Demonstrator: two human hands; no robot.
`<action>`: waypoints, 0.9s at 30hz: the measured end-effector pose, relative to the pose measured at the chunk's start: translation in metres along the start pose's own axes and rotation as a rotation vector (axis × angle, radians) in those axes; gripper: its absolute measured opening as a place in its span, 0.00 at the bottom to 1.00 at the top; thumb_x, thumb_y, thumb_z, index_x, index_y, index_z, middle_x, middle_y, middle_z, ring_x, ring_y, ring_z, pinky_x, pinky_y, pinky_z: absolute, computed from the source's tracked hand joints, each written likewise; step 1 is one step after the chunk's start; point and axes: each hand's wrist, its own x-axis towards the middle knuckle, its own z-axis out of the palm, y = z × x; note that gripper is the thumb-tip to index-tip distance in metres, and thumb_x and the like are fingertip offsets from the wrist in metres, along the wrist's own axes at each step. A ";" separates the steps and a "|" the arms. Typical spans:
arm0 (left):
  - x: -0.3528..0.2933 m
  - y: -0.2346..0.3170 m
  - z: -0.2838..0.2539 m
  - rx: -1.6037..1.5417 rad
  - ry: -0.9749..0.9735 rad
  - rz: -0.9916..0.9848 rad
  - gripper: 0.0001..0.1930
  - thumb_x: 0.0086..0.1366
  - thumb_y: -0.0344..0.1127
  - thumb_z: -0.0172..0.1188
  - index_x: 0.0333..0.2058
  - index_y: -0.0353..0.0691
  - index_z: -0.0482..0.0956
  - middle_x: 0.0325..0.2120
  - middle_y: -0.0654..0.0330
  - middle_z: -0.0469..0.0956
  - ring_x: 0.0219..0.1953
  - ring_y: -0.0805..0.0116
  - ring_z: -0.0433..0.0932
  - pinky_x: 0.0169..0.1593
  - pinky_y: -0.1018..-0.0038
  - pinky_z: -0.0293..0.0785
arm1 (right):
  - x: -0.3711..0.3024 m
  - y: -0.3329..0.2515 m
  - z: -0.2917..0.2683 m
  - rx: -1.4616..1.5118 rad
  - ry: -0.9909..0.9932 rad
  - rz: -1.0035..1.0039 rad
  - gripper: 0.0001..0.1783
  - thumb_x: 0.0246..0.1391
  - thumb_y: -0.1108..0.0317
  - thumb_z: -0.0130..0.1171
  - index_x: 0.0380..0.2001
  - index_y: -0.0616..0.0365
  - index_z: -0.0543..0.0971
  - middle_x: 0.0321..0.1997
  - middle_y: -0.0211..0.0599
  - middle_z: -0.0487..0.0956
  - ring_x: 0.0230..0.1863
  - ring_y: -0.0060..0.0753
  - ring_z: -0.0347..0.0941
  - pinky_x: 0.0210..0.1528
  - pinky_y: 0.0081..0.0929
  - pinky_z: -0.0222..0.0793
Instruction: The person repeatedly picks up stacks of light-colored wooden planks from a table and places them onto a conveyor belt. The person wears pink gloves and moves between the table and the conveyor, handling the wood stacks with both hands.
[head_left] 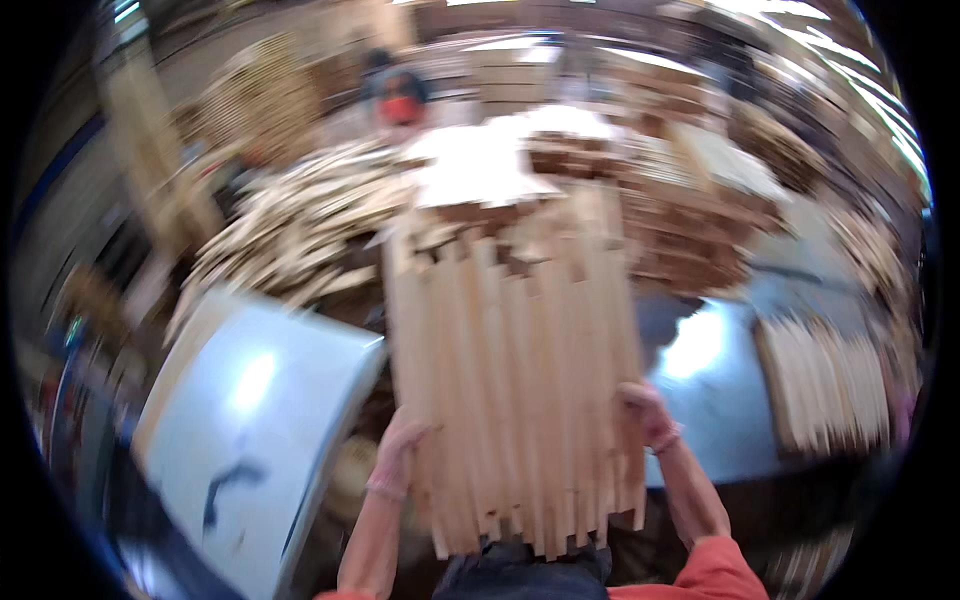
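Between my two hands is a broad row of pale wooden slats [520,400], side by side and uneven at both ends, held in front of my body. My left hand [400,445], in a light pinkish glove, presses closed against the left edge of the row. On the opposite edge, my right hand [648,412], gloved the same way, grips the outer slat. Fingers under the wood are hidden. The far end of the slats lies close to a stack of boards, and blur hides whether they touch.
A shiny metal table [270,430] stands at left, another metal surface [710,390] at right with a slat bundle [825,385] on it. Loose slats [310,220] pile up at far left, and stacked boards [690,225] at far right. A person in red [400,100] is in the background.
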 end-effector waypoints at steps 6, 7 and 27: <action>-0.108 0.094 -0.152 -0.031 0.180 0.098 0.32 0.67 0.43 0.66 0.67 0.39 0.71 0.54 0.61 0.78 0.57 0.69 0.77 0.61 0.67 0.75 | 0.083 0.062 0.187 -0.173 -0.375 -0.044 0.08 0.60 0.64 0.65 0.32 0.57 0.82 0.30 0.24 0.78 0.31 0.23 0.74 0.36 0.29 0.73; -0.132 0.105 -0.179 -0.079 0.246 0.117 0.34 0.66 0.44 0.67 0.67 0.39 0.70 0.55 0.60 0.78 0.57 0.68 0.77 0.61 0.67 0.76 | 0.083 0.080 0.247 -0.030 -0.285 0.062 0.11 0.59 0.61 0.68 0.34 0.59 0.83 0.34 0.27 0.82 0.35 0.26 0.79 0.41 0.32 0.77; -0.386 0.140 -0.474 0.398 1.145 -0.145 0.44 0.67 0.64 0.66 0.67 0.31 0.71 0.56 0.45 0.82 0.57 0.54 0.83 0.63 0.60 0.77 | 0.138 0.391 0.669 -0.472 -0.872 0.697 0.18 0.61 0.67 0.64 0.51 0.63 0.78 0.45 0.41 0.84 0.46 0.40 0.83 0.54 0.40 0.83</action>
